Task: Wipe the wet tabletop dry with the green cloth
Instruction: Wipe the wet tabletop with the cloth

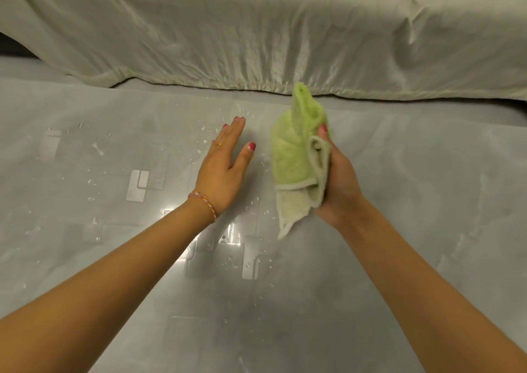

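The right hand (339, 179) grips the bunched green cloth (296, 156), fingers curled round it, holding it upright above the worktop (413, 230). Just beside it, the left hand (221, 167) is spread flat, fingers straight; whether it touches the worktop is unclear. Water drops (205, 136) lie around the left hand.

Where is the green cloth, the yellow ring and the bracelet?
green cloth (291, 156): head view, on its broad folded front.
yellow ring (218, 144): head view, on the band on a left-hand finger.
bracelet (204, 201): head view, on the braided band across the left wrist.
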